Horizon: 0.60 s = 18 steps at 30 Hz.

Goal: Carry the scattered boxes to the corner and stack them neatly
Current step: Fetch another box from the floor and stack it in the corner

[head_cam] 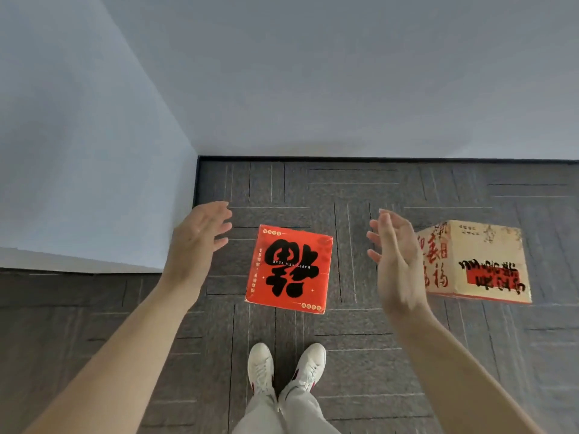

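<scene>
Red box [289, 269] lies flat on the carpet floor [407, 355], between and below both hands. Left hand [195, 238] and right hand [395, 255]: fingers spread, holding nothing. Cream box [488, 264] sits behind the right hand

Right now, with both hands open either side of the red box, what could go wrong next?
1. The left hand and right hand touch nothing yet; a squeeze on the flat sides of the red box might slip.
2. The beige box stands close by, partly hidden by the right hand, so a wide reach could knock it.
3. The beige box looks bulkier; if the red one reaches the corner first, the stack may be top-heavy.
</scene>
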Motion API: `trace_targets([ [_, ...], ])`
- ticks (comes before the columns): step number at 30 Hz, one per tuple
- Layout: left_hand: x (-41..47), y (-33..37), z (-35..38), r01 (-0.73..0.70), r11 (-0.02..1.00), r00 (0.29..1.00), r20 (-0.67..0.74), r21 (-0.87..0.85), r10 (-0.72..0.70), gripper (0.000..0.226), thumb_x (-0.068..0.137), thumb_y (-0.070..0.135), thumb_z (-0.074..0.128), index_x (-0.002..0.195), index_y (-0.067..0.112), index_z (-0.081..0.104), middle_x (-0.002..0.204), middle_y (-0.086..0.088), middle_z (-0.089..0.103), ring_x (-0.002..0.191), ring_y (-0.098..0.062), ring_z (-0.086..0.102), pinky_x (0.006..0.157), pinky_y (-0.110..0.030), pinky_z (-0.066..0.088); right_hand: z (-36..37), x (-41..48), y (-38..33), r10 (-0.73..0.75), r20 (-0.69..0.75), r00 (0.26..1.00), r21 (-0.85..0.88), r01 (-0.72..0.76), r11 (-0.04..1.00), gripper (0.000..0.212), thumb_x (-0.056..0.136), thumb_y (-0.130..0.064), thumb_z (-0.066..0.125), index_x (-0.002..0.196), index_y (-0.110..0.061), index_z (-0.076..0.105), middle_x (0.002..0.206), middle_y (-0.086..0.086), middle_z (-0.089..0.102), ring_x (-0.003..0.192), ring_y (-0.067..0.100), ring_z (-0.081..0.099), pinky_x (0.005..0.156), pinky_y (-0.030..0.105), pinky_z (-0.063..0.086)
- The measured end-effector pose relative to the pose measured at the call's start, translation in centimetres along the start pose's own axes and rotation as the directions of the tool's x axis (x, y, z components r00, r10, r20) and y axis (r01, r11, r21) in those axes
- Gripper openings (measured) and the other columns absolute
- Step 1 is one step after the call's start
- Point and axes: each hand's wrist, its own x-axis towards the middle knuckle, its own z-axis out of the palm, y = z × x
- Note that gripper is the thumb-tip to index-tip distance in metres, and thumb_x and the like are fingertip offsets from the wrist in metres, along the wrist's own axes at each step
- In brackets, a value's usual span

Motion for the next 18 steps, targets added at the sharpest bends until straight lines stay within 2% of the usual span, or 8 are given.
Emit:
trace_targets([
  [4, 6.9, -10.7, 3.3, 0.091, 0.995, 0.995, -0.037, -0.027, -0.092, 0.023, 0.100, 0.039, 0.061, 0.119, 0.029, 0.069, 0.125, 0.002, 0.073, 0.120, -0.016, 0.069, 0.111, -0.047, 0.051, 4.2, 6.8, 9.9, 0.063, 0.052, 0.997, -0.025, -0.061, 0.998, 0.035, 0.106, -0.057, 0.046, 0.130, -0.037, 0.059, 0.125, -0.016, 0.066, 0.120, 0.002, 0.062, 0.108, 0.037, 0.049],
  [8, 12.4, -23.4, 7.0, 0.166, 0.980, 0.986, -0.030, 0.113, -0.164, 0.043, 0.086, 0.055, 0.057, 0.121, 0.034, 0.069, 0.127, 0.014, 0.069, 0.124, -0.009, 0.063, 0.112, -0.044, 0.047, 7.9, 12.5, 21.6, 0.139, 0.054, 0.989, -0.064, -0.136, 0.989, 0.022, 0.107, -0.051, 0.046, 0.121, -0.038, 0.057, 0.110, -0.024, 0.065, 0.094, -0.023, 0.060, 0.085, 0.013, 0.045],
  [10, 14.4, -29.9, 8.3, 0.205, 0.965, 0.979, -0.040, 0.164, -0.201, 0.040, 0.096, 0.056, 0.057, 0.127, 0.033, 0.066, 0.123, 0.023, 0.065, 0.119, 0.000, 0.061, 0.110, -0.041, 0.047, 9.5, 14.1, 27.8, 0.198, 0.063, 0.978, -0.095, -0.191, 0.977, 0.025, 0.107, -0.050, 0.046, 0.125, -0.035, 0.056, 0.108, -0.026, 0.062, 0.088, -0.027, 0.058, 0.075, 0.004, 0.044],
  [11, 15.1, -33.0, 8.8, 0.222, 0.959, 0.975, -0.054, 0.177, -0.216, 0.032, 0.103, 0.051, 0.056, 0.127, 0.034, 0.064, 0.119, 0.025, 0.064, 0.112, 0.006, 0.060, 0.103, -0.036, 0.050, 10.1, 14.7, 30.8, 0.228, 0.061, 0.972, -0.127, -0.219, 0.967, 0.034, 0.107, -0.052, 0.045, 0.132, -0.032, 0.055, 0.114, -0.026, 0.061, 0.095, -0.025, 0.058, 0.078, 0.003, 0.043],
  [12, 15.6, -35.8, 9.2, 0.247, 0.951, 0.968, -0.082, 0.187, -0.236, 0.027, 0.107, 0.047, 0.054, 0.129, 0.034, 0.061, 0.114, 0.026, 0.063, 0.105, 0.009, 0.060, 0.094, -0.030, 0.051, 10.7, 15.2, 33.9, 0.260, 0.061, 0.964, -0.164, -0.248, 0.955, 0.046, 0.106, -0.056, 0.044, 0.142, -0.028, 0.052, 0.126, -0.023, 0.060, 0.108, -0.018, 0.057, 0.089, 0.007, 0.043],
  [14, 16.2, -40.8, 9.7, 0.289, 0.937, 0.955, -0.130, 0.198, -0.267, 0.031, 0.109, 0.046, 0.051, 0.135, 0.031, 0.059, 0.113, 0.023, 0.064, 0.103, 0.006, 0.061, 0.078, -0.023, 0.047, 11.9, 15.5, 39.3, 0.371, 0.055, 0.927, -0.220, -0.352, 0.910, 0.066, 0.101, -0.068, 0.042, 0.151, -0.026, 0.043, 0.148, -0.012, 0.053, 0.134, 0.005, 0.051, 0.114, 0.033, 0.040],
  [16, 16.2, -44.3, 9.8, 0.297, 0.929, 0.951, -0.161, 0.221, -0.266, 0.033, 0.108, 0.047, 0.051, 0.136, 0.032, 0.057, 0.115, 0.020, 0.066, 0.107, -0.002, 0.064, 0.076, -0.023, 0.046, 13.1, 15.6, 43.6, 0.488, 0.059, 0.871, -0.265, -0.458, 0.848, 0.077, 0.094, -0.080, 0.038, 0.148, -0.025, 0.041, 0.144, -0.005, 0.052, 0.135, 0.017, 0.050, 0.119, 0.052, 0.039],
  [18, 16.2, -46.5, 9.7, 0.312, 0.922, 0.945, -0.175, 0.228, -0.276, 0.031, 0.108, 0.047, 0.051, 0.135, 0.034, 0.058, 0.115, 0.019, 0.068, 0.107, -0.004, 0.065, 0.076, -0.022, 0.045, 14.2, 15.2, 45.9, 0.578, 0.074, 0.813, -0.262, -0.543, 0.798, 0.077, 0.095, -0.079, 0.037, 0.151, -0.026, 0.040, 0.143, -0.003, 0.056, 0.132, 0.023, 0.055, 0.116, 0.055, 0.041],
])
